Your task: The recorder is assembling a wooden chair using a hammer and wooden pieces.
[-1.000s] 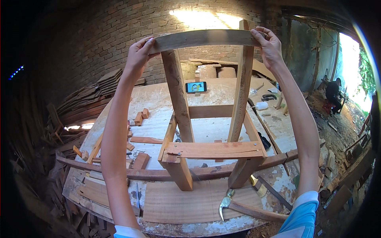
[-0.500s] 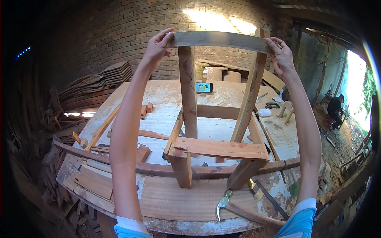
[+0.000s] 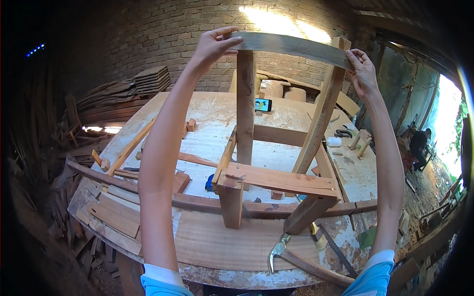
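Observation:
A wooden chair frame stands on the workbench, with two tall back posts and a front rail nailed to shorter legs. Across the tops of the posts I hold a thin wooden slat. My left hand pinches its left end, past the left post. At the other end my right hand grips it between thumb and fingers, by the top of the right post. Below the frame, a claw hammer lies on a wide board near the bench's front edge.
A phone leans at the back of the bench. Near it on the right lie a black clamp and a white bottle. A long wooden bar crosses the bench. Stacked boards stand left; a person crouches far right.
The frame and the slat have shifted rightward in view, and the frame looks slightly turned. Both hands still hold the slat's ends. A blue object by the left front leg shows more.

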Available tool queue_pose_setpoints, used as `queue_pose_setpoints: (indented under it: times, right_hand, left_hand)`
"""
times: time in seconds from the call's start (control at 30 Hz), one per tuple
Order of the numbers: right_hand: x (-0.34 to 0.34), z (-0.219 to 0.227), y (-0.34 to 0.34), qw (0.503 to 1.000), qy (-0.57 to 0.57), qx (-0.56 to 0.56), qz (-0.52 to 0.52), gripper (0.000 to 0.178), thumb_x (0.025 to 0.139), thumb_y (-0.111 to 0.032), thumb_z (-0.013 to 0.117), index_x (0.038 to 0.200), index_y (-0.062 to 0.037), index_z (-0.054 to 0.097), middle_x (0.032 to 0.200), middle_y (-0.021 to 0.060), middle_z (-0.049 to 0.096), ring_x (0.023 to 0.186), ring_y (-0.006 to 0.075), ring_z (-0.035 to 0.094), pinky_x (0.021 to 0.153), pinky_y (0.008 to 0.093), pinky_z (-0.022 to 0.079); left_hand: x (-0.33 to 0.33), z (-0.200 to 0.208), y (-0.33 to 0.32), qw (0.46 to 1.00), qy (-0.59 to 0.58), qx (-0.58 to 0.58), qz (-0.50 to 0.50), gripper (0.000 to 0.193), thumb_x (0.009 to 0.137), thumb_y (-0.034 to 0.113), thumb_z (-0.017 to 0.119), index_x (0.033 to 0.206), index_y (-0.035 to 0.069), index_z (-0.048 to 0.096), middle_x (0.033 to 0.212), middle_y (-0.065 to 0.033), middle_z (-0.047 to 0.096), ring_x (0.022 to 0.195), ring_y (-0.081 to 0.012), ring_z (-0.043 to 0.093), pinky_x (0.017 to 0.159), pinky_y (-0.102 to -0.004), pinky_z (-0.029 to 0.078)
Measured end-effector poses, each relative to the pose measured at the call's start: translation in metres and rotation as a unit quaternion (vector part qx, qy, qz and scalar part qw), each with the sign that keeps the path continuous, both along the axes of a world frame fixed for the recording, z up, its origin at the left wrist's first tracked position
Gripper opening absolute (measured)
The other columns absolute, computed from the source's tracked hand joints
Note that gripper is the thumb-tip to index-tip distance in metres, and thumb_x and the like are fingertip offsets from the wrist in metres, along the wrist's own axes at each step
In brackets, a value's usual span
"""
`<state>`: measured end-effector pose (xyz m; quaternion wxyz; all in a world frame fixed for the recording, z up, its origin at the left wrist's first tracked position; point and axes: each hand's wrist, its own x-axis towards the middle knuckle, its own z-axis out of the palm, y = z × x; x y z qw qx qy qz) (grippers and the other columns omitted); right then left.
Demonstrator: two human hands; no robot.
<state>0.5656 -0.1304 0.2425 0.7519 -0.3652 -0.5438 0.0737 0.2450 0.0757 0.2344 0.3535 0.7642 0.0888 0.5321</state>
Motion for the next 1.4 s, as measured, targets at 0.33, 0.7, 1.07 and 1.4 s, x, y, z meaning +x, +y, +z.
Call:
queue_pose_setpoints:
  times: [0.33, 0.7, 1.07, 1.4]
  right_hand:
    - [0.002, 0.002, 0.007, 0.999, -0.002, -0.026, -0.033, 0.022, 0.084, -0.017, 0.069, 0.102, -0.0119, 0.057, 0.092, -0.0005, 0.060, 0.084, 0.0090, 0.058, 0.079, 0.0269, 0.045]
    - [-0.014, 0.002, -0.006, 0.999, 0.000, -0.002, -0.049, 0.020, 0.085, -0.015, 0.068, 0.101, -0.0102, 0.058, 0.092, 0.0007, 0.062, 0.083, 0.0089, 0.058, 0.072, 0.0227, 0.044]
    - [-0.195, -0.181, -0.219, 0.934, -0.338, -0.075, -0.087, 0.034, 0.075, -0.025, 0.069, 0.098, -0.0084, 0.049, 0.100, 0.0082, 0.043, 0.098, 0.0209, 0.041, 0.083, 0.0335, 0.038]
    - [-0.281, -0.346, -0.296, 0.911, -0.206, -0.358, -0.002, 0.051, 0.066, -0.009, 0.078, 0.110, -0.0046, 0.054, 0.104, 0.0156, 0.053, 0.097, 0.0315, 0.054, 0.084, 0.0375, 0.045]
  left_hand:
    - [0.010, 0.002, -0.005, 0.997, -0.027, -0.010, 0.066, 0.050, 0.072, 0.019, 0.073, 0.113, -0.003, 0.054, 0.098, -0.0112, 0.059, 0.086, -0.0168, 0.062, 0.069, -0.0272, 0.056]
    - [0.010, -0.005, -0.016, 0.992, -0.029, -0.004, 0.126, 0.050, 0.075, 0.022, 0.072, 0.117, 0.002, 0.056, 0.099, -0.0098, 0.063, 0.088, -0.0150, 0.062, 0.073, -0.0282, 0.054]
    - [-0.200, -0.144, -0.226, 0.983, 0.076, 0.002, 0.170, 0.032, 0.079, 0.000, 0.063, 0.110, 0.001, 0.053, 0.091, -0.0058, 0.057, 0.074, -0.0083, 0.056, 0.056, -0.0191, 0.047]
    - [-0.253, -0.338, -0.261, 0.877, 0.324, -0.344, 0.083, 0.033, 0.072, 0.002, 0.070, 0.103, 0.007, 0.058, 0.080, 0.0004, 0.055, 0.071, -0.0064, 0.052, 0.055, -0.0205, 0.043]
